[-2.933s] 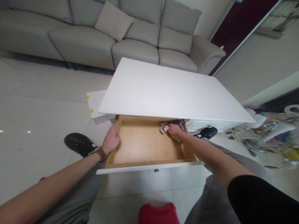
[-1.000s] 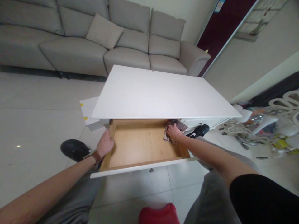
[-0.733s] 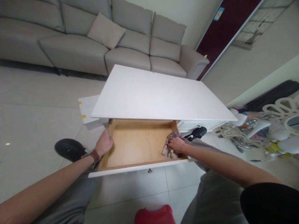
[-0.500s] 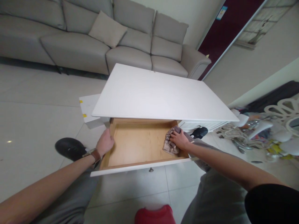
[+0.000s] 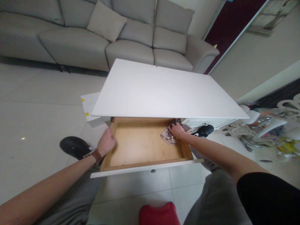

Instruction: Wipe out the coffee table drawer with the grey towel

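Note:
A pulled-out wooden drawer (image 5: 138,143) with a white front and a small dark knob (image 5: 153,171) juts from under a white tabletop (image 5: 161,90). On its left side wall, my left hand (image 5: 106,142) has its fingers wrapped over the edge. My right hand (image 5: 177,130) grips a patterned brown cloth (image 5: 168,136) at the drawer's right rear corner. Part of the cloth lies on the drawer bottom, and part drapes over the right side wall.
A grey sofa (image 5: 131,54) with a cushion (image 5: 107,21) stands behind the table. A white box (image 5: 90,104) is at the left, a red stool (image 5: 159,214) below the drawer. Cords and bagged items (image 5: 248,134) lie on the floor at right.
My right hand has moved with the cloth farther back along the drawer's right side. My left hand keeps its hold on the left wall. The camera view has shifted slightly.

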A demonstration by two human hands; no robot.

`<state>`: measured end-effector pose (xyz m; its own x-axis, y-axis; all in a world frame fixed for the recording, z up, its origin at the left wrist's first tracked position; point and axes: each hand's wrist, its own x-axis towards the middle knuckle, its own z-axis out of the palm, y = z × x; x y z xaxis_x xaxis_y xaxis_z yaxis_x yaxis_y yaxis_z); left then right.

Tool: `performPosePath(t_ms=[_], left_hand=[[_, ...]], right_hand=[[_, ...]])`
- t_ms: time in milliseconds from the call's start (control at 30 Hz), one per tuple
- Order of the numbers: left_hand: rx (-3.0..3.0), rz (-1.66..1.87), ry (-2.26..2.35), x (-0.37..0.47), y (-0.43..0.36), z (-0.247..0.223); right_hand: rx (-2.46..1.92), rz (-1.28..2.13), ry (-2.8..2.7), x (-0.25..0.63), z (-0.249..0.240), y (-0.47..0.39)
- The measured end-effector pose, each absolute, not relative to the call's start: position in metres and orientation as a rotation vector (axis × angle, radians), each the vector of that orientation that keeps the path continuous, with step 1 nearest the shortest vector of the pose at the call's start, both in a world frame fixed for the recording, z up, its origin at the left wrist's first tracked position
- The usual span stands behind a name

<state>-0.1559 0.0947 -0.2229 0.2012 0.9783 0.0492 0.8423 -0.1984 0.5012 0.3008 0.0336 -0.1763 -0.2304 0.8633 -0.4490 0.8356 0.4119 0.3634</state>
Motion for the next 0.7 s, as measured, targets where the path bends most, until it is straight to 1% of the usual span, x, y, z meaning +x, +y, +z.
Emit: performPosePath(t_ms=[167, 400, 533, 700], left_hand=[[2.130, 0.512, 1.706, -0.156, 0.095, -0.223], [2.133, 0.520, 1.687, -0.155, 0.095, -0.219], [2.109, 0.518, 1.701, -0.154, 0.093, -0.217], [2.095, 0.571, 1.683, -0.154, 0.092, -0.219]], right_hand=[[1.255, -0.004, 2.079, 0.291, -0.172, 0.013], [1.090, -0.171, 2.170, 0.291, -0.171, -0.045], [1.210, -0.075, 2.239, 0.300, -0.170, -0.055], [1.426, 0.134, 2.190, 0.307, -0.172, -0.022]])
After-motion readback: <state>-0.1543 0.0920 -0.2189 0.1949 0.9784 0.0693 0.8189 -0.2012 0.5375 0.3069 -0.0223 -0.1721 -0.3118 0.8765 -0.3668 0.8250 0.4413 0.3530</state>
